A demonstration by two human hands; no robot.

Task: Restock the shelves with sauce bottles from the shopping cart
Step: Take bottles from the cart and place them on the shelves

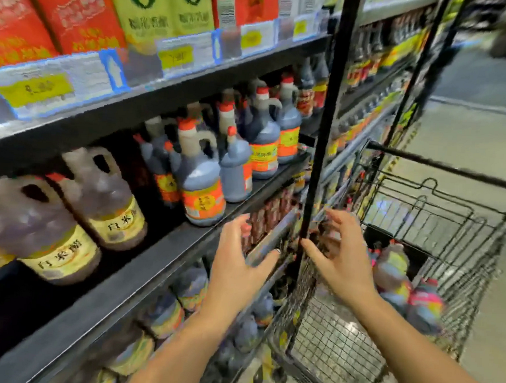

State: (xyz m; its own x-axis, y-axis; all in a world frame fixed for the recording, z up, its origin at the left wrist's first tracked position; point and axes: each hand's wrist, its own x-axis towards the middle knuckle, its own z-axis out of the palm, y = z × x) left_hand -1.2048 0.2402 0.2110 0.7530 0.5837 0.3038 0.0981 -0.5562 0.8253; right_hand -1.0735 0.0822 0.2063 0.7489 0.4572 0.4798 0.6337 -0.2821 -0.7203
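A black wire shopping cart (451, 215) stands at the right, with several dark sauce bottles (400, 277) lying in its far end. On the middle shelf (159, 250) stand dark sauce bottles with red caps and orange labels (201, 188). My left hand (238, 261) hovers in front of the shelf edge with fingers spread and holds nothing. My right hand (339, 256) is spread beside the cart's black corner post (323, 142), empty, its fingers loosely bent. The whole view is motion-blurred.
Pale vinegar jugs (109, 200) stand at the left of the middle shelf. Red and green cartons (88, 12) fill the top shelf above yellow price tags. More bottles (186, 291) sit on the lower shelf. Grey aisle floor (471, 136) stretches to the right.
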